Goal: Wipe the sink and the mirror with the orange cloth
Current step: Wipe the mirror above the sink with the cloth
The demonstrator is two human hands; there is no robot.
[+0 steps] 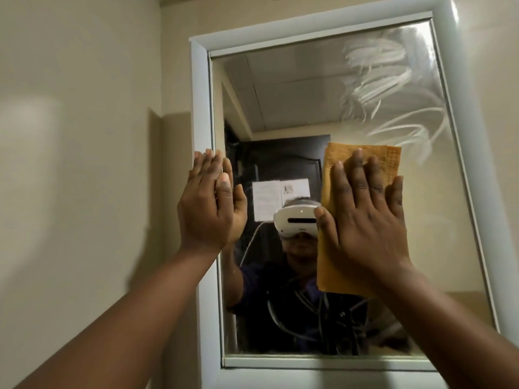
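A wall mirror (323,108) in a white frame (201,94) fills the middle and right of the head view. My right hand (365,217) lies flat with spread fingers on the folded orange cloth (335,161), pressing it against the glass at mid-right. My left hand (207,203) rests flat and open on the mirror's left frame edge, holding nothing. White wipe streaks (393,88) mark the glass at the upper right. The sink is out of view.
Beige walls (84,136) surround the mirror on the left and right. The glass reflects a person wearing a white headset, a dark door with papers stuck on it, and the ceiling.
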